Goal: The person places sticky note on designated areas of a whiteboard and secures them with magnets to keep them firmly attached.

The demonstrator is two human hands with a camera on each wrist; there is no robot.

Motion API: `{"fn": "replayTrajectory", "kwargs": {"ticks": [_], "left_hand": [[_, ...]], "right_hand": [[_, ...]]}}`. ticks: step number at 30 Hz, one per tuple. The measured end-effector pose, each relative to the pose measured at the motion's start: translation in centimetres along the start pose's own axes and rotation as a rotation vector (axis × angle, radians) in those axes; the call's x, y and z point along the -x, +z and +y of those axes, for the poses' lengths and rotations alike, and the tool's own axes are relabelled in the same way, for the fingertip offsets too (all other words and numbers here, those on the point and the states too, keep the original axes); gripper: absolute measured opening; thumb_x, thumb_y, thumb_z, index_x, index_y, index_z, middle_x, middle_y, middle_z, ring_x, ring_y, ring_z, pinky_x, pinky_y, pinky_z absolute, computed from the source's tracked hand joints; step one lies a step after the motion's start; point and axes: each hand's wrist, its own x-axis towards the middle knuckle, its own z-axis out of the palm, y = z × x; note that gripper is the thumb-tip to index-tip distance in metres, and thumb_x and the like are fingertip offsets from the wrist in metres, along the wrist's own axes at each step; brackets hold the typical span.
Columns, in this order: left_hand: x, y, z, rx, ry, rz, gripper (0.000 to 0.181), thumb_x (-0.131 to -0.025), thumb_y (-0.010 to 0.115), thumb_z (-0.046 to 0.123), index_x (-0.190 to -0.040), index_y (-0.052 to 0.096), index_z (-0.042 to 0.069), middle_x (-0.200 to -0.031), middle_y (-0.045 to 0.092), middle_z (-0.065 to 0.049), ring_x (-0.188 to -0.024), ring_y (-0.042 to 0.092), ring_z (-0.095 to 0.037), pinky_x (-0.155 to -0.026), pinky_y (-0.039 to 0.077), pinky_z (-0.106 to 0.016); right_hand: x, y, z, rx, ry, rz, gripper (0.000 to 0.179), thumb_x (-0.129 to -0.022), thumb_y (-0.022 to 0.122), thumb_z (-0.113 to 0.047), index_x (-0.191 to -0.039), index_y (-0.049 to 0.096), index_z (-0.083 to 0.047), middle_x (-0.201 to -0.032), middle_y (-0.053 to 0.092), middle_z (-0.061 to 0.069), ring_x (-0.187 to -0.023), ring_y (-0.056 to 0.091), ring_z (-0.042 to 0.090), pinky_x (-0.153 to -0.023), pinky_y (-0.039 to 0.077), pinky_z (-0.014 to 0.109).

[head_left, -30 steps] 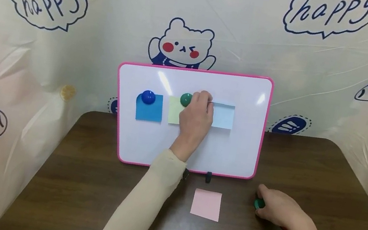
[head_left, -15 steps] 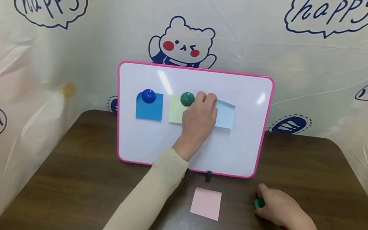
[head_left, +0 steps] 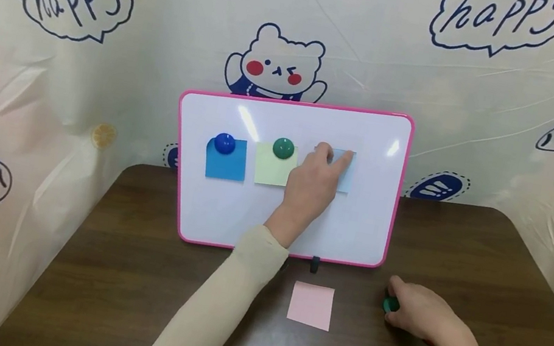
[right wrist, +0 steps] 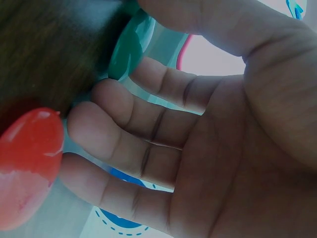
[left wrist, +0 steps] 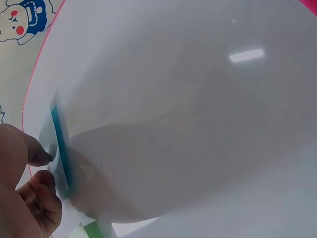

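Observation:
In the head view my left hand (head_left: 311,186) is at the whiteboard (head_left: 214,211). An extended finger presses the top right of a light blue sticky note (head_left: 346,178), while other fingers look bent. The left wrist view shows the note (left wrist: 60,148) edge-on under the fingertip. Just left of that hand, a green round magnet (head_left: 284,148) sits on a pale green note (head_left: 271,173). Low on the right, my right hand (head_left: 424,313) pinches another green magnet (right wrist: 130,47) between thumb and index finger at the tabletop. A red magnet (right wrist: 32,148) lies by its other fingertips.
A blue note (head_left: 225,167) with a blue magnet (head_left: 224,143) is on the board's left side. On the brown table (head_left: 126,270) in front lies a pink sticky note (head_left: 311,306). A black foot (head_left: 314,264) shows below the board. A printed curtain (head_left: 182,14) hangs behind.
My left hand has slid right along the top of the light blue note, from its left side to its right corner, and a finger has straightened. The right hand has stayed put.

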Motion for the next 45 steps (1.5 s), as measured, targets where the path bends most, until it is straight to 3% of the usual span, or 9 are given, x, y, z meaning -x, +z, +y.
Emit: {"fn": "replayTrajectory", "kwargs": {"ticks": [8,14,20,24,28,35,40,45], "left_hand": [[0.8,-0.9,-1.1,-0.057,-0.062,-0.067,0.046,-0.099,0.062,0.022,-0.145,0.057,0.025,-0.126,0.053,-0.012,-0.076,0.053,-0.019,-0.049,0.044,-0.021],[1.3,-1.1,-2.2,-0.099,-0.099,-0.037,0.049,-0.097,0.065,0.025,-0.145,0.056,0.019,-0.128,0.055,-0.013,-0.078,0.058,-0.020,-0.051,0.049,-0.023],[1.6,-1.6,-2.5,-0.108,-0.123,0.000,0.048,-0.097,0.067,0.029,-0.142,0.060,0.016,-0.123,0.057,-0.014,-0.076,0.058,-0.019,-0.049,0.047,-0.022],[1.9,-1.9,-2.9,-0.099,-0.135,0.024,0.048,-0.097,0.068,0.031,-0.142,0.061,0.016,-0.120,0.058,-0.013,-0.076,0.057,-0.019,-0.048,0.046,-0.022],[2.3,-2.0,-3.5,-0.076,-0.150,0.042,0.049,-0.097,0.068,0.032,-0.142,0.061,0.015,-0.117,0.058,-0.014,-0.074,0.056,-0.019,-0.048,0.045,-0.022],[2.4,-1.9,-3.4,-0.045,-0.174,0.002,0.051,-0.097,0.068,0.032,-0.144,0.057,0.015,-0.113,0.056,-0.013,-0.069,0.052,-0.017,-0.047,0.045,-0.022],[2.2,-1.9,-2.7,-0.033,-0.197,-0.046,0.055,-0.096,0.069,0.035,-0.147,0.055,0.017,-0.113,0.054,-0.011,-0.063,0.047,-0.013,-0.048,0.044,-0.020],[2.0,-1.9,-2.5,-0.044,-0.184,-0.045,0.057,-0.097,0.069,0.037,-0.148,0.053,0.017,-0.112,0.054,-0.011,-0.061,0.045,-0.012,-0.049,0.043,-0.019]], "right_hand": [[-0.4,0.1,-0.2,0.010,-0.014,0.005,0.032,-0.084,0.080,-0.015,-0.098,0.052,-0.008,-0.074,0.048,0.001,-0.067,0.046,0.019,-0.061,0.042,0.035],[-0.6,0.0,-0.3,0.011,-0.039,0.011,0.031,-0.083,0.079,-0.015,-0.097,0.052,-0.009,-0.074,0.048,0.000,-0.067,0.045,0.018,-0.060,0.040,0.035],[-0.5,-1.2,-0.5,-0.091,-0.055,0.016,0.033,-0.085,0.080,-0.018,-0.103,0.054,-0.010,-0.078,0.052,0.000,-0.071,0.050,0.017,-0.063,0.047,0.034],[-0.8,-3.8,-1.9,-0.149,-0.121,0.127,0.036,-0.086,0.081,-0.017,-0.109,0.054,-0.010,-0.080,0.054,0.001,-0.072,0.052,0.017,-0.061,0.049,0.032],[-2.2,-6.9,-5.3,-0.151,-0.184,0.294,0.039,-0.086,0.081,-0.016,-0.114,0.055,-0.008,-0.087,0.057,0.005,-0.077,0.053,0.021,-0.065,0.052,0.034],[-7.8,-11.0,-11.0,-0.245,-0.305,0.514,0.041,-0.089,0.079,-0.016,-0.120,0.053,-0.008,-0.099,0.061,0.010,-0.084,0.060,0.025,-0.070,0.057,0.040],[-11.1,-13.0,-12.4,-0.259,-0.241,0.569,0.046,-0.090,0.077,-0.019,-0.126,0.050,-0.009,-0.106,0.059,0.011,-0.093,0.058,0.026,-0.082,0.057,0.043],[-11.5,-13.9,-12.5,-0.223,-0.161,0.571,0.050,-0.090,0.078,-0.019,-0.129,0.050,-0.007,-0.111,0.058,0.012,-0.099,0.055,0.028,-0.088,0.055,0.046]]}}
